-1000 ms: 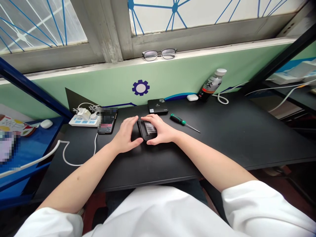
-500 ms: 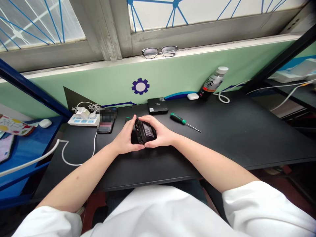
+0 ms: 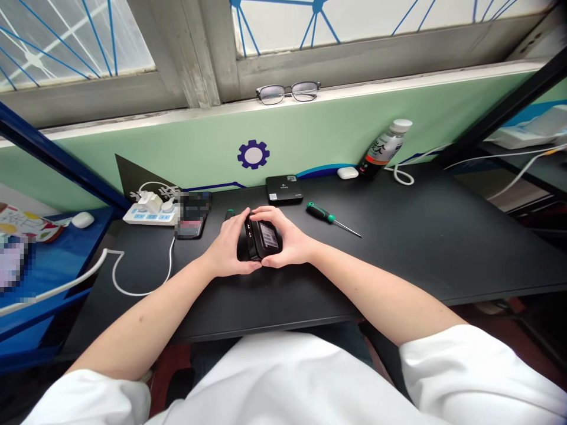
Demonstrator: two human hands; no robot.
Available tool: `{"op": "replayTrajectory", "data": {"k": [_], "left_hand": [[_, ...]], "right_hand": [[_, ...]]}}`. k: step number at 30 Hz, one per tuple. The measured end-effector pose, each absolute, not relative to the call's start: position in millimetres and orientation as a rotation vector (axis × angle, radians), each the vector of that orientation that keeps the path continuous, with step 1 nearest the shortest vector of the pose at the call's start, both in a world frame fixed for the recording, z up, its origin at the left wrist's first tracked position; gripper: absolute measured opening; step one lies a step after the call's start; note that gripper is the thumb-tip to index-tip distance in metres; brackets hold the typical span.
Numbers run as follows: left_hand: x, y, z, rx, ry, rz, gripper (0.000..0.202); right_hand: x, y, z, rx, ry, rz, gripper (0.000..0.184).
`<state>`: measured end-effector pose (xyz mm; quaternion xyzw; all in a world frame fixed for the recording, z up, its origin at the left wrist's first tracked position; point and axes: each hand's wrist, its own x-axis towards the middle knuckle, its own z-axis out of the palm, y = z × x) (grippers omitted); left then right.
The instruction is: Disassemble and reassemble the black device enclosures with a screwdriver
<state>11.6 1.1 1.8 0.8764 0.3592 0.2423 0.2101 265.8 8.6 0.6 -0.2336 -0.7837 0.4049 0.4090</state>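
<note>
Left hand (image 3: 227, 249) and right hand (image 3: 290, 243) clamp the tilted black box (image 3: 264, 238) mid-frame; a loose grip might drop it

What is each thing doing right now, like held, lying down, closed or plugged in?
black device: tilted up, held by left hand and right hand.
screwdriver: lying flat on the desk, untouched.
bottle: capped, leaning against the wall.
glasses: resting on the windowsill.
power strip: plugs in it.
white case: closed.
</note>
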Motion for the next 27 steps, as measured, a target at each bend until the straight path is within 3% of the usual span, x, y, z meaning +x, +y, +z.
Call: {"op": "replayTrajectory", "data": {"k": [27], "left_hand": [[17.4, 0.2, 7.9, 2.326, 1.014, 0.648, 0.123]], "right_hand": [[273.0, 14.6, -1.9, -0.564, -1.993, 0.996, 0.089]]}}
